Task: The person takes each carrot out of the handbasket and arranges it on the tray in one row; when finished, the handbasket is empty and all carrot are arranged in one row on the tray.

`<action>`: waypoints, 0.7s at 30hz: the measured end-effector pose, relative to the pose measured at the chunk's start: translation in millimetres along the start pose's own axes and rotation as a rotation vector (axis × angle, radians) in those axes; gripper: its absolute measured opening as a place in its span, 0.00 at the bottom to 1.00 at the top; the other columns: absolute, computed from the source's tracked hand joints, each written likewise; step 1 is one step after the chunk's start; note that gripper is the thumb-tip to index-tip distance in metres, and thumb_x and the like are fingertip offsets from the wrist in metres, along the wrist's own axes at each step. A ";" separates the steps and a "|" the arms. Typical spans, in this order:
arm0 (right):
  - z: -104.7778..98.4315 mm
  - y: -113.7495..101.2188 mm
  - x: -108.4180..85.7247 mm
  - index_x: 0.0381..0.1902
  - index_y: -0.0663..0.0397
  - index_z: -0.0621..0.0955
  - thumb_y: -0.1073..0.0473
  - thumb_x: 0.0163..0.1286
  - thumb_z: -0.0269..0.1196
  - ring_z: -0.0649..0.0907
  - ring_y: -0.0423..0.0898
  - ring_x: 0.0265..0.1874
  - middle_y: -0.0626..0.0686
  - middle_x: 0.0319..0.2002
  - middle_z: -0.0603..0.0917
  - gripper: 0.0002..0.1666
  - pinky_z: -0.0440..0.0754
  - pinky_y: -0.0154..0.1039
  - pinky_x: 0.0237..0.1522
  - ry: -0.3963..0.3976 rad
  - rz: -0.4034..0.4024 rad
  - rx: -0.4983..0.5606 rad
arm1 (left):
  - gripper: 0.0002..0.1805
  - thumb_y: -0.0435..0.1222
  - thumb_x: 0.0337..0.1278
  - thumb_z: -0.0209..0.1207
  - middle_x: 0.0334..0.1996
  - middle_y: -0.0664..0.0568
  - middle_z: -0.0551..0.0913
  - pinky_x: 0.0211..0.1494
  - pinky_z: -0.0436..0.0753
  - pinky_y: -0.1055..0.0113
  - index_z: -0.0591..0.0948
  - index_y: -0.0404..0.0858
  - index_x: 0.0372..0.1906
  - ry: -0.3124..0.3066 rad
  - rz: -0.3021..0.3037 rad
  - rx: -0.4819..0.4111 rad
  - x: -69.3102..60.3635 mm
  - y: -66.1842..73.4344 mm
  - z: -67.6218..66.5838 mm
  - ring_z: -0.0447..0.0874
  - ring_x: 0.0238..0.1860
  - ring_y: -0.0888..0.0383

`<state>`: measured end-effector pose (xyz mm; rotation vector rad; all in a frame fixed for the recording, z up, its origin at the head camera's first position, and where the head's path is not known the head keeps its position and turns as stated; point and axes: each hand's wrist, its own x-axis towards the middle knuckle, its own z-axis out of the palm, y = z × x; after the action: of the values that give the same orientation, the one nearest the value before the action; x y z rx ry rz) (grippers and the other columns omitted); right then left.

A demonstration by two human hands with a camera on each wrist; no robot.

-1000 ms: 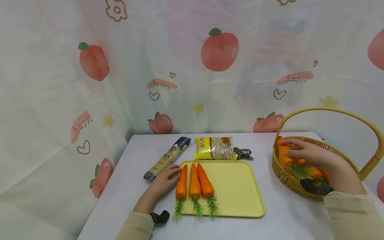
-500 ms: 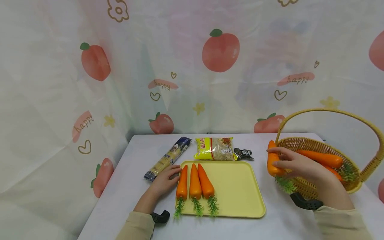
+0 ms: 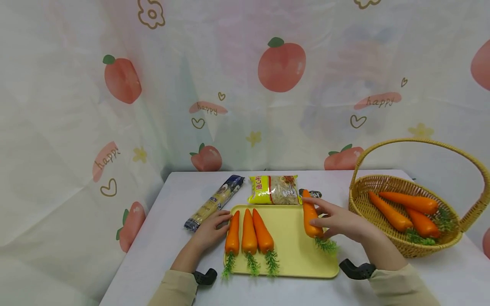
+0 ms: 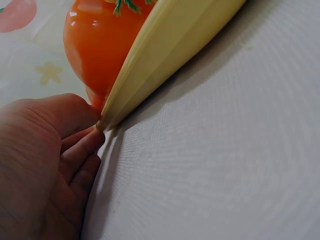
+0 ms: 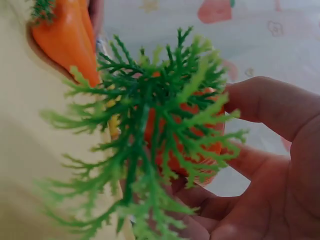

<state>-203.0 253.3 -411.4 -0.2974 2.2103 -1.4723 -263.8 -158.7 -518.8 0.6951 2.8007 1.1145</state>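
Three carrots (image 3: pixel 249 233) with green tops lie side by side on the left part of a yellow tray (image 3: pixel 292 255). My left hand (image 3: pixel 210 231) is at the tray's left edge; in the left wrist view its thumb and fingertips pinch the rim (image 4: pixel 150 65). Over the tray's right side, my right hand (image 3: pixel 342 221) grips another carrot (image 3: pixel 311 219), tip pointing away and leaves towards me. Those leaves (image 5: pixel 145 135) hide much of the held carrot in the right wrist view. Several more carrots (image 3: pixel 409 202) lie in a wicker basket (image 3: pixel 377 238).
Behind the tray lie a yellow noodle bag (image 3: pixel 273 190) and a small dark packet (image 3: pixel 316 194), partly hidden by the carrot. A long blue-ended packet (image 3: pixel 214 203) lies slanted at the left. The basket's tall handle (image 3: pixel 421 140) arches at the right.
My right hand has lifted a carrot out of the basket and carried it left over the tray. My left hand has stayed at the tray edge.
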 end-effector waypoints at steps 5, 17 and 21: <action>21.1 3.0 17.5 0.80 0.38 0.46 0.56 0.68 0.66 0.84 0.53 0.40 0.71 0.60 0.68 0.54 0.88 0.51 0.37 -0.002 0.013 0.024 | 0.23 0.46 0.70 0.56 0.68 0.54 0.72 0.73 0.69 0.46 0.77 0.45 0.66 -0.001 0.008 0.004 0.2 0.5 -0.3 0.67 0.72 0.48; 56.8 8.8 49.9 0.80 0.39 0.48 0.56 0.64 0.68 0.86 0.50 0.33 0.68 0.58 0.72 0.56 0.88 0.50 0.33 -0.010 0.073 0.048 | 0.23 0.46 0.70 0.56 0.68 0.54 0.72 0.73 0.69 0.47 0.77 0.45 0.66 -0.003 0.002 0.004 -0.1 0.8 -0.5 0.68 0.71 0.48; 64.0 11.6 59.8 0.80 0.41 0.49 0.56 0.63 0.69 0.85 0.49 0.33 0.64 0.54 0.76 0.56 0.89 0.49 0.33 -0.010 0.082 0.016 | 0.23 0.46 0.70 0.56 0.68 0.54 0.72 0.72 0.70 0.47 0.77 0.45 0.66 -0.002 0.000 0.006 0.2 -0.2 0.1 0.68 0.71 0.48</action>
<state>-222.6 180.7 -457.8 -0.2061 2.1752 -1.4417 -264.1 -158.6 -518.9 0.6960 2.8035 1.1057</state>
